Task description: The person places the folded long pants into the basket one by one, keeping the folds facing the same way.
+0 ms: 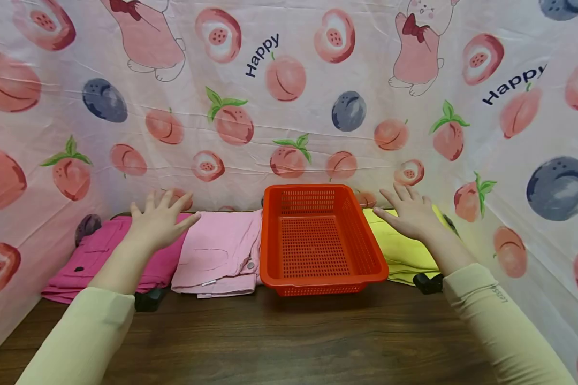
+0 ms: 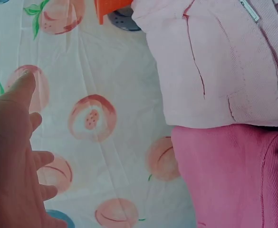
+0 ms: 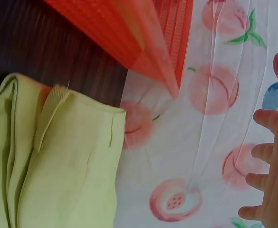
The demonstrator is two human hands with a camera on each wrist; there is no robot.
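Note:
My left hand (image 1: 156, 222) is held in the air with fingers spread, over the folded magenta trousers (image 1: 101, 248) and just left of the folded light pink trousers (image 1: 217, 248). On the other side my right hand (image 1: 411, 211) hovers with spread fingers above the folded yellow garment (image 1: 395, 246). Both hands hold nothing. Between them an orange-red plastic basket (image 1: 313, 286) stands on the table, its perforated floor visible and nothing lying in it. The left wrist view shows the light pink trousers (image 2: 215, 66) beside the magenta ones (image 2: 229, 175); the right wrist view shows the yellow cloth (image 3: 72, 161).
The dark wooden table (image 1: 289, 337) runs along the front. A fruit-printed cloth (image 1: 289, 107) hangs at the back and along both sides. Black wrist-strap pieces (image 1: 149, 300) show by the left forearm.

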